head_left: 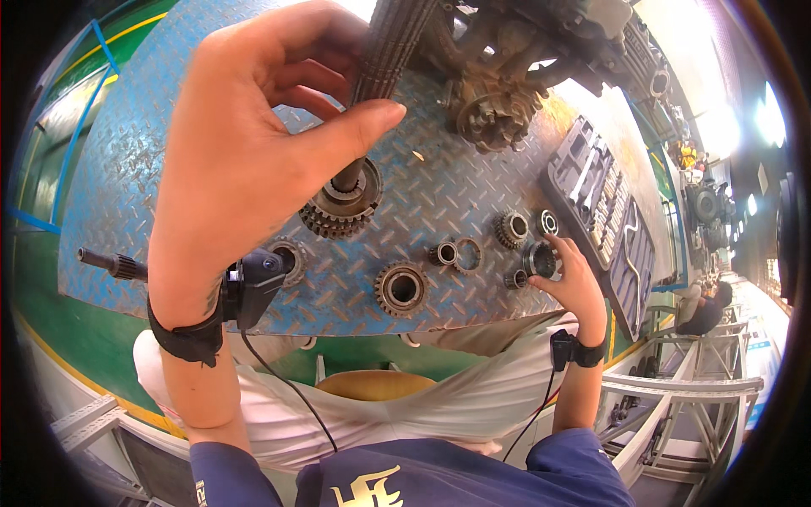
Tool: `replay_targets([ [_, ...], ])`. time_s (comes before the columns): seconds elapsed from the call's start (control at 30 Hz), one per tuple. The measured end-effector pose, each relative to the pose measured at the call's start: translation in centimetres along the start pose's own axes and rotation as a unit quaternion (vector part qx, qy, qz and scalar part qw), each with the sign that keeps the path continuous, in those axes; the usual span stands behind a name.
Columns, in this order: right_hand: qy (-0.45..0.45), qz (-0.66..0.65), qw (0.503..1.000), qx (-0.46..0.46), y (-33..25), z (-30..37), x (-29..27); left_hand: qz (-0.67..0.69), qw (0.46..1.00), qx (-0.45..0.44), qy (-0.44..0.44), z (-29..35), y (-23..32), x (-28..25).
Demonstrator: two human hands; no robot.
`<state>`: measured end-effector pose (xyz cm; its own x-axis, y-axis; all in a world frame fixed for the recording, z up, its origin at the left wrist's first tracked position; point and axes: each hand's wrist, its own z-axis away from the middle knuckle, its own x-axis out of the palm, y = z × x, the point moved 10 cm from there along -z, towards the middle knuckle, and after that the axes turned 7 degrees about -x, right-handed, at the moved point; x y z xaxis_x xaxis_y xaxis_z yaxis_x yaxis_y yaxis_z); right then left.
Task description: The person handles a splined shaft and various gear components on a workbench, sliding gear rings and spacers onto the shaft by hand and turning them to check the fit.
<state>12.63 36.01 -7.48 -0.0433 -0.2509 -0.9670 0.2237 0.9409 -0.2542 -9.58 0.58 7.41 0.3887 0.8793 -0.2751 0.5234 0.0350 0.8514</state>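
Note:
My left hand (pixel 241 144) is wrapped round a long splined shaft (pixel 390 51), which stands tilted on the table. Around the shaft's lower end sits a double-toothed gear (pixel 338 218). Thumb and fingers of my right hand (pixel 579 287) pinch a toothed metal ring (pixel 541 260) at the table's near right. Close by it lie a gear (pixel 512 228), a ball bearing (pixel 548 222) and a small ring (pixel 516 278). Nearer the middle are a large gear (pixel 400 289), a short sleeve (pixel 443 253) and a thin ring (pixel 469 255).
Past the shaft stands a bulky metal gear housing (pixel 498 93). An opened tool case (pixel 583 190) with wrenches and sockets lies to the right. Another splined shaft (pixel 114 264) juts over the table's left edge; a gear (pixel 291 260) is partly hidden by my left wrist device (pixel 255 283).

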Motion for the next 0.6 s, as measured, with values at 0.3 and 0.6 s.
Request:
replay_targets([
  [0.3, -0.009, 0.012, 0.999, -0.034, -0.1, -0.8, 0.3, 0.018, 1.0, 0.002, 0.008, 0.1, 0.1, 0.1],
  [0.6, 0.051, -0.052, 0.995, -0.069, -7.5, -1.3, -5.1, -0.026, 1.0, 0.006, -0.002, -0.2, 0.3, -0.6],
])
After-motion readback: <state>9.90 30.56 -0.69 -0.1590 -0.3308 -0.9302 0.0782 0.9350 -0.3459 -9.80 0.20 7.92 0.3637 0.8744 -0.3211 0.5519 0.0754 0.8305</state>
